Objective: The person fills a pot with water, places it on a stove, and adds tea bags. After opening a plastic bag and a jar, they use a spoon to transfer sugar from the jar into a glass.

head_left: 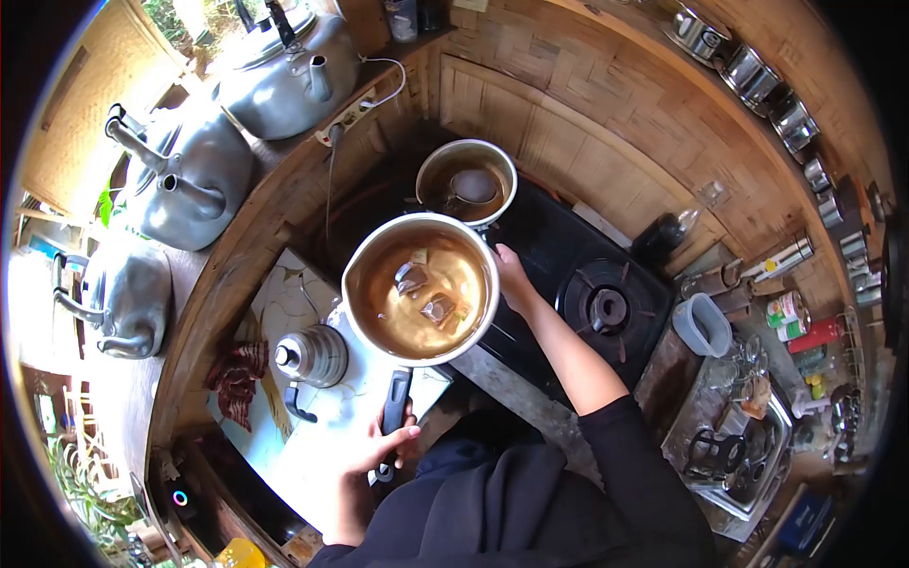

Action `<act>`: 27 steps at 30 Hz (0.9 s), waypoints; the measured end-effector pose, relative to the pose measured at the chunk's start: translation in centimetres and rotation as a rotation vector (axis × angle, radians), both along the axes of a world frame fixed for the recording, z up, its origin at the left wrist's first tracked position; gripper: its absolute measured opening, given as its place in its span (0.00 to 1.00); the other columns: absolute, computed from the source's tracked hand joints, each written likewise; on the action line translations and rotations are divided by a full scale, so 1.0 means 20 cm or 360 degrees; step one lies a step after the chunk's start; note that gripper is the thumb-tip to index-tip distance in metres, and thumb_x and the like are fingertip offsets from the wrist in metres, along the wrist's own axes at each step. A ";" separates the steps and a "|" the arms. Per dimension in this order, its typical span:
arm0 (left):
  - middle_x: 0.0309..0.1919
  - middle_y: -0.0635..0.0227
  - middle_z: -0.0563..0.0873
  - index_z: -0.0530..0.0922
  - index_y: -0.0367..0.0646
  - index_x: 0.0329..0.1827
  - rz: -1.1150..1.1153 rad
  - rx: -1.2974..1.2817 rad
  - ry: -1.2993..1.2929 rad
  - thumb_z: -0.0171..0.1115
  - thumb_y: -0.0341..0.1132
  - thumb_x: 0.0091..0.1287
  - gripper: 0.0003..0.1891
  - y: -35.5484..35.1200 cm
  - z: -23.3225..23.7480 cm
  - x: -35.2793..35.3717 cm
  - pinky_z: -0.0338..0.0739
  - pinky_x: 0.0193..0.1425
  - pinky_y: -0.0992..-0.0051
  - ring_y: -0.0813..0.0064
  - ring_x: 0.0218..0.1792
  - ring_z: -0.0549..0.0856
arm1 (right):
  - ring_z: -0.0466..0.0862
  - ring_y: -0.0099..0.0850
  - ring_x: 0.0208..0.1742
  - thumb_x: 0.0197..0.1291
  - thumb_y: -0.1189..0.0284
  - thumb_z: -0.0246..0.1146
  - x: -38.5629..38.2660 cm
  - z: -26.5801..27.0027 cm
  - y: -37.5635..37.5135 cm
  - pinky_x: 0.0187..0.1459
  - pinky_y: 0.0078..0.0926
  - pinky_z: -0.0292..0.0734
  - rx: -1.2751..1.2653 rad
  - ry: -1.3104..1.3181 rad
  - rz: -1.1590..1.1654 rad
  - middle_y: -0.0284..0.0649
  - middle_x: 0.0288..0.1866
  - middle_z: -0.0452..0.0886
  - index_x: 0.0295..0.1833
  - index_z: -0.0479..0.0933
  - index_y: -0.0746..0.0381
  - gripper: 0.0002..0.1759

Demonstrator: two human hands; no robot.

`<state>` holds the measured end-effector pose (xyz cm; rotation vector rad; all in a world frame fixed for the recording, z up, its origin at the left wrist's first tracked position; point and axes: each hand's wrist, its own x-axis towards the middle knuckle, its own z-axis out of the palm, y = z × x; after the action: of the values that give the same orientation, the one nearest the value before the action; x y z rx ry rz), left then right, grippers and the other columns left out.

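Note:
My left hand (386,445) is closed around the black handle of a saucepan (355,317), held up in front of me. The pan's inside looks golden brown, with a few shiny clear pieces or reflections at the bottom. My right hand (512,276) is at the pan's far right side, fingers curled and partly hidden behind its rim. A second saucepan (426,175) stands behind on the black gas stove (540,222), with a rounded ladle-like thing (473,186) inside. Its handle runs towards my right hand, but the grip itself is hidden.
A gooseneck kettle (317,357) and a dark red cloth (237,383) lie left on the white table (322,454). Large kettles (194,180) line the left ledge. A burner (608,308), grey plastic tub (702,325) and metal tray (748,502) of glassware are right.

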<state>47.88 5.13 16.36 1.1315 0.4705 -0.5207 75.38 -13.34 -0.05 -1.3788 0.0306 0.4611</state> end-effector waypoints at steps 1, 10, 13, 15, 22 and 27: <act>0.26 0.70 0.77 0.66 0.41 0.48 -0.0038 -0.0053 -0.0049 0.68 0.30 0.62 0.18 0.03 -0.03 -0.02 0.73 0.19 0.80 0.79 0.21 0.79 | 0.66 0.21 0.16 0.73 0.64 0.52 -0.03 0.08 -0.04 0.19 0.21 0.60 -0.0038 0.0029 -0.0039 0.30 0.18 0.65 0.48 0.70 0.63 0.13; 0.21 0.70 0.73 0.64 0.41 0.48 0.0011 -0.0096 -0.0145 0.66 0.26 0.61 0.19 0.03 -0.07 0.06 0.67 0.16 0.80 0.78 0.15 0.73 | 0.65 0.20 0.17 0.75 0.65 0.50 -0.34 0.23 -0.47 0.20 0.18 0.60 0.0154 0.0111 -0.0188 0.30 0.20 0.64 0.52 0.69 0.65 0.13; 0.22 0.69 0.73 0.65 0.40 0.47 0.0017 -0.0086 -0.0158 0.66 0.25 0.59 0.19 0.03 -0.09 0.10 0.67 0.16 0.78 0.79 0.14 0.71 | 0.64 0.19 0.16 0.75 0.64 0.51 -0.50 0.25 -0.61 0.19 0.18 0.60 0.0232 0.0143 -0.0301 0.30 0.19 0.64 0.51 0.69 0.64 0.13; 0.21 0.71 0.72 0.65 0.40 0.47 0.0002 -0.0089 -0.0203 0.68 0.27 0.60 0.19 0.04 -0.14 0.13 0.67 0.16 0.80 0.79 0.15 0.72 | 0.64 0.19 0.17 0.74 0.65 0.52 -0.61 0.27 -0.70 0.19 0.17 0.60 0.0252 0.0160 -0.0404 0.30 0.20 0.64 0.52 0.69 0.65 0.13; 0.18 0.70 0.73 0.66 0.40 0.46 -0.0040 0.0037 -0.0316 0.65 0.26 0.60 0.17 0.02 -0.31 0.28 0.65 0.19 0.78 0.78 0.10 0.71 | 0.66 0.18 0.19 0.73 0.67 0.54 -0.94 0.28 -0.94 0.19 0.18 0.61 0.0145 0.0161 -0.0704 0.30 0.22 0.64 0.52 0.70 0.65 0.12; 0.19 0.71 0.74 0.67 0.40 0.45 -0.0107 0.0068 -0.0388 0.65 0.25 0.60 0.16 0.03 -0.45 0.45 0.69 0.17 0.80 0.79 0.15 0.75 | 0.65 0.19 0.17 0.73 0.67 0.53 -1.10 0.25 -1.03 0.19 0.18 0.60 0.0154 0.0223 -0.0826 0.30 0.20 0.65 0.52 0.71 0.64 0.11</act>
<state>56.83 5.73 7.31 1.2372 0.2340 -0.4254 53.45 -33.87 5.01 -1.1849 0.4642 0.1196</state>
